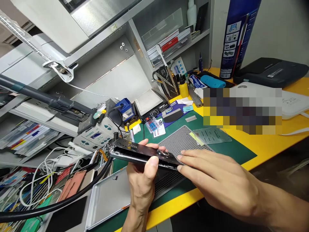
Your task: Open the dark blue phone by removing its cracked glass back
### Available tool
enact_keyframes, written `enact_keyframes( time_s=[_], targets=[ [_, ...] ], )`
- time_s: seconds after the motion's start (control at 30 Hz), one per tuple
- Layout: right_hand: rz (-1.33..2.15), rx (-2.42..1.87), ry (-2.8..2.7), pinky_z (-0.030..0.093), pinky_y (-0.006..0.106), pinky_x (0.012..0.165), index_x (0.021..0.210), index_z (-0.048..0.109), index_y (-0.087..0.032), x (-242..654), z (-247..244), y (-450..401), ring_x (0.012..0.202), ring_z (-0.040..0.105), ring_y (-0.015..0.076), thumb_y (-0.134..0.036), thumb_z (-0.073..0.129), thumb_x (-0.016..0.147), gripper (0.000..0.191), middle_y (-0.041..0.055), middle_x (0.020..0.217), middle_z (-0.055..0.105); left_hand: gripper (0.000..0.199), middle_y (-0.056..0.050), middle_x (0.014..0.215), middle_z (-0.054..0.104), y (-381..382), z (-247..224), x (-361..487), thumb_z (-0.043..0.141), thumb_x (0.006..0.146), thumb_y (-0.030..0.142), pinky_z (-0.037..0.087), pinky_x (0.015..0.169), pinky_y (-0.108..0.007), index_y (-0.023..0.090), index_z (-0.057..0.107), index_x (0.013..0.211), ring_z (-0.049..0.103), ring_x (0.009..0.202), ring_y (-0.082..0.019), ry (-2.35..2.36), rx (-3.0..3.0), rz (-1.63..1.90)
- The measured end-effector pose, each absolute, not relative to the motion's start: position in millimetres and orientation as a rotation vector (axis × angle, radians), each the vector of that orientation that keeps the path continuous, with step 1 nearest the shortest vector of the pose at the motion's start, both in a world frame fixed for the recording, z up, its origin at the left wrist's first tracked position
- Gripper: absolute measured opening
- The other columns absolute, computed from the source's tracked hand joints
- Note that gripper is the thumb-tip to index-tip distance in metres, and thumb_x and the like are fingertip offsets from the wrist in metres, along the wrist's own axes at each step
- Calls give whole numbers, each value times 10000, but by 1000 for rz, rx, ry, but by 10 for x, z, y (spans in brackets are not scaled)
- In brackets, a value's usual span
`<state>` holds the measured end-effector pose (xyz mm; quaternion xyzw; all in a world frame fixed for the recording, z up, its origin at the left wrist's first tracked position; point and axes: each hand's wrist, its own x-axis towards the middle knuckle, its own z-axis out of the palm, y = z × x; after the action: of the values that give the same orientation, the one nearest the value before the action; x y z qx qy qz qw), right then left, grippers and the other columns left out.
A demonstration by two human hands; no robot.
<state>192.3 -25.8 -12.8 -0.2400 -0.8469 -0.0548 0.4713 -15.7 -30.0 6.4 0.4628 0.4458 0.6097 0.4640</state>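
A black phone (140, 149) is held in the air at the middle of the view, tilted, with a gap along its near edge between the back cover and the frame. My left hand (143, 177) grips it from below, thumb on the near edge and fingertips showing behind it. My right hand (217, 177) is at the phone's right end, its fingers close together and their tips touching the cover and edge. A grey perforated mat (177, 141) lies beneath, on a green work mat (241, 149).
An open white tray (108, 199) is at lower left, crossed nearby by a thick black cable (82, 191). Behind stand a grey control station (96, 135), a blue iron unit (126, 109) and a tool holder (169, 83). A white device (272, 96) lies at right.
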Motion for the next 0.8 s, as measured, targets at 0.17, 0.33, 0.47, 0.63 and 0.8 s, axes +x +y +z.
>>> enact_keyframes(
  time_s=[0.17,0.33,0.47,0.63,0.8],
  targets=[
    [-137,-675,-1958,601,386,969,1150,686,-26,1806,-180,-350,1099,717,268,48,563,844,338,180,1134,760,487,-79,1126,660,-298,40,-148,762,842,341,593,938,-500,247,556,1273,703,1031,-294,1183,1315,1614],
    [-104,-755,-1943,636,434,911,1121,690,-32,1741,-189,-371,1037,736,291,3,645,861,267,183,1103,763,508,-72,1122,647,-339,47,-85,770,826,282,578,999,-512,244,537,1276,701,1037,-283,1241,1442,1697],
    [-73,-751,-1919,626,448,949,1058,692,-42,1718,-226,-347,1028,733,287,-34,691,865,193,157,1038,767,518,-70,1161,624,-368,55,-76,756,831,271,551,1041,-545,262,520,1291,682,1081,-283,1274,1524,1660],
    [-24,-796,-1835,624,468,938,1040,677,-20,1636,-262,-379,1027,723,304,1,667,859,182,169,1010,760,566,-86,1205,592,-379,37,-99,757,818,237,472,1105,-619,284,491,1315,656,1128,-303,1322,1677,1615],
    [-43,-834,-1806,615,469,931,1098,659,-25,1590,-275,-381,1040,712,302,10,652,870,231,195,1078,738,523,-65,1152,623,-355,29,-39,784,803,227,545,1039,-543,266,539,1263,689,1059,-268,1265,1472,1745]
  ],
)
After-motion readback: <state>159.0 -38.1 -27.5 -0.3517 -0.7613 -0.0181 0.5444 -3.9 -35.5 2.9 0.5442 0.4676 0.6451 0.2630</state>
